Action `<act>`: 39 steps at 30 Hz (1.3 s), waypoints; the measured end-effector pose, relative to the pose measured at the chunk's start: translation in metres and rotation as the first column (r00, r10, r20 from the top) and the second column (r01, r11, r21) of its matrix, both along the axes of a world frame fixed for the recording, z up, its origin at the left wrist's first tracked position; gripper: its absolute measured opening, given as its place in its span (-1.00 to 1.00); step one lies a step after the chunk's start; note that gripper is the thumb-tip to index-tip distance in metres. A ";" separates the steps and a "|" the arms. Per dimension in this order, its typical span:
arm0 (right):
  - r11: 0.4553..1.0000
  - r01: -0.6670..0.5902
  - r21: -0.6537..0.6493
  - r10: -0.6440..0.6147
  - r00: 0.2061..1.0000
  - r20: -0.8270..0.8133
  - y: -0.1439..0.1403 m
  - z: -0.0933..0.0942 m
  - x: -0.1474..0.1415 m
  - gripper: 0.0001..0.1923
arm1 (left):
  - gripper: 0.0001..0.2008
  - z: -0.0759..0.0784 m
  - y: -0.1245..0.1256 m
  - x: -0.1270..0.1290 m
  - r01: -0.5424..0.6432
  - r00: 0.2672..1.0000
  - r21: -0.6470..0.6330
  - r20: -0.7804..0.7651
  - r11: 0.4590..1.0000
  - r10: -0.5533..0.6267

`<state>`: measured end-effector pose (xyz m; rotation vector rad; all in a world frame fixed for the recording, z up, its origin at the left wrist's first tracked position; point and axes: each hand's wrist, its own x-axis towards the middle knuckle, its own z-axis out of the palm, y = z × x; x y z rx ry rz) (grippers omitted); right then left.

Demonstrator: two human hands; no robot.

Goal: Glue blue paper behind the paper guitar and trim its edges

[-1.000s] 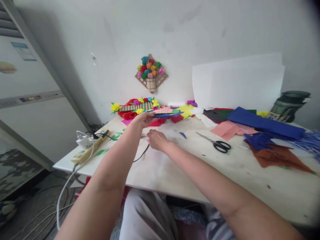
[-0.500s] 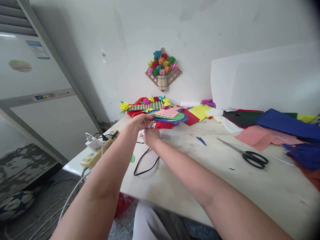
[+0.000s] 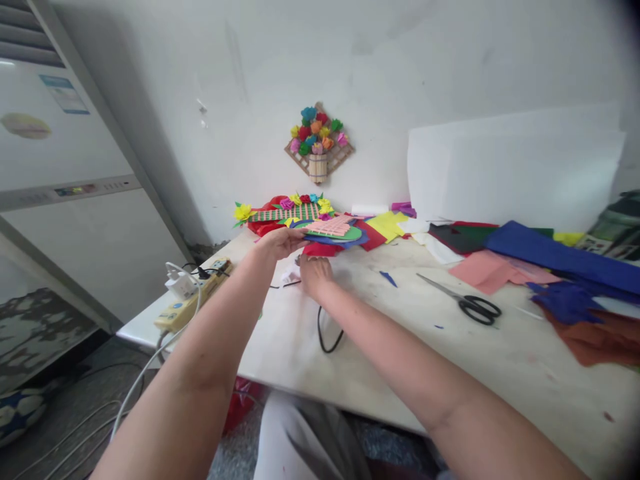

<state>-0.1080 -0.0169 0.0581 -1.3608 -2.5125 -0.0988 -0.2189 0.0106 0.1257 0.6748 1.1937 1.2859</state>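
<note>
My left hand [image 3: 281, 241] is raised just above the surface [image 3: 400, 347], fingers pinched on the near edge of a stack of coloured foam cut-outs [image 3: 334, 231], pink lattice piece on top, green and blue layers under it; the stack is held roughly level, near the back left of the surface. My right hand [image 3: 315, 273] lies palm down on the surface just below that stack, fingers curled over a small white object [image 3: 290, 273] I cannot make out, so I cannot tell whether it grips it. A black cable [image 3: 325, 333] loops out from under the right hand. Hands are close together but not touching. Behind the stack sits a paper flower craft [image 3: 285, 210]. Scissors [image 3: 467, 303] lie well to the right, blades shut, near pink paper [image 3: 487, 272] and a blue sheet [image 3: 560, 257]. A power strip [image 3: 193, 301] sits at the left edge. A flower basket decoration [image 3: 317, 141] hangs on the wall.
</note>
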 end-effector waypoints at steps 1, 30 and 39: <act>1.000 -0.002 0.029 0.001 1.000 0.004 -0.003 -0.001 0.011 -0.53 | -0.72 -0.001 -0.001 0.005 -0.003 1.000 0.000 0.006 1.000 0.003; 0.814 -0.358 -0.458 -0.141 0.643 -0.753 -0.001 -0.011 0.243 -0.68 | -0.63 -0.106 -0.026 0.141 -0.132 0.988 0.204 -0.055 0.970 0.146; 0.807 -0.328 -0.492 -0.152 0.688 -0.709 0.005 -0.014 0.251 -0.59 | -0.81 -0.108 -0.022 0.142 -0.103 0.987 0.231 -0.099 0.967 0.129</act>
